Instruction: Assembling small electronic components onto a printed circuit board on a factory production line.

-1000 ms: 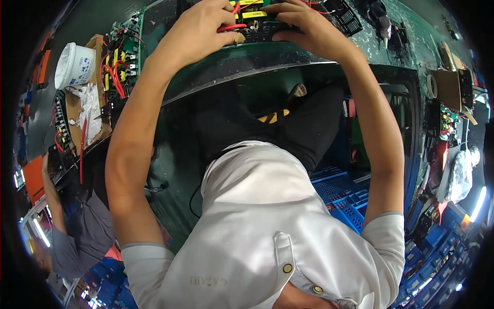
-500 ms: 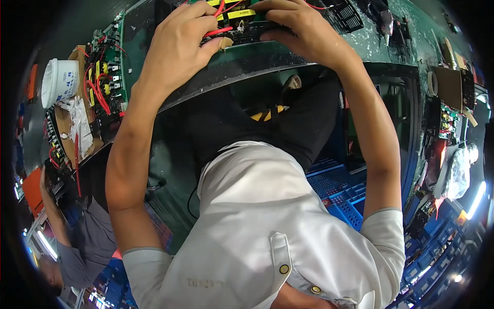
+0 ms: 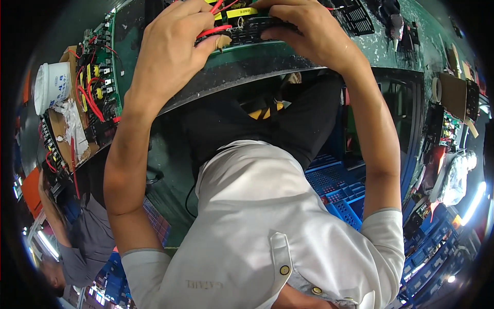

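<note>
At the top edge of the head view, a circuit board (image 3: 257,49) carries yellow-wrapped parts (image 3: 242,13), thick red wires (image 3: 215,31) and a black slotted strip along its near side. My left hand (image 3: 175,49) is closed on the board's left part, its thumb by a red wire; a tan wrap covers that thumb's tip. On the right side, my right hand (image 3: 316,36) grips the same board with curled fingers, the thumb on the black strip. The picture's upper edge cuts off the board's far side, and some fingertips are hidden.
Another board with red wires (image 3: 95,95) lies left, near a white tub (image 3: 53,87) and a cardboard box (image 3: 64,141). Black slotted parts (image 3: 355,18) rest on the green bench (image 3: 378,46). A co-worker's arm (image 3: 54,211) shows at far left; blue crates (image 3: 334,180) stand below.
The whole view has shifted slightly. Both hands stay on the board, with only small finger movement.
</note>
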`<act>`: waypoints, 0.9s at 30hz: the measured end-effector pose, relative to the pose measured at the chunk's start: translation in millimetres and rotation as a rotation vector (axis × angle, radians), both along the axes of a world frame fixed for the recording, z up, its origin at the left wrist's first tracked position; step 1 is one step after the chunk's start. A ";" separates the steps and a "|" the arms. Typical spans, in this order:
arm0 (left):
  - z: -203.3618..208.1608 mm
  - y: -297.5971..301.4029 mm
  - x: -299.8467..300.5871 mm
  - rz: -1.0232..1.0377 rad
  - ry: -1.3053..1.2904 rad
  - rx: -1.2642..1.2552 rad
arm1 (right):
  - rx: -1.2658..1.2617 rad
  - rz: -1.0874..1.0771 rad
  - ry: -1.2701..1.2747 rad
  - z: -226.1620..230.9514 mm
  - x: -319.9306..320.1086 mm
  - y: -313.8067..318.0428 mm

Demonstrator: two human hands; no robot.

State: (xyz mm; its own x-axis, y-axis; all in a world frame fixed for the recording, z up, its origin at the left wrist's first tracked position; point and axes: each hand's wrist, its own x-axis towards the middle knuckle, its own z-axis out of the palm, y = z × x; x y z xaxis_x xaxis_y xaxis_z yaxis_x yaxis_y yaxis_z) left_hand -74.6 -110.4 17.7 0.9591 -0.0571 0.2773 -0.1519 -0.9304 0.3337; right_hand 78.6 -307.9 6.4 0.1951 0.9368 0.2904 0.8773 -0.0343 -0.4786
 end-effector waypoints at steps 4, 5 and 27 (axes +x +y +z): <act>-3.9 3.7 1.0 -0.011 -0.054 -0.037 | 0.034 0.009 0.017 0.6 1.1 1.7; -4.9 5.3 0.5 -0.015 -0.083 -0.038 | 0.045 0.013 0.024 1.3 0.8 2.5; -108.0 -57.7 -135.9 -0.117 0.783 -1.048 | 0.201 -0.482 0.392 29.5 -4.6 -84.4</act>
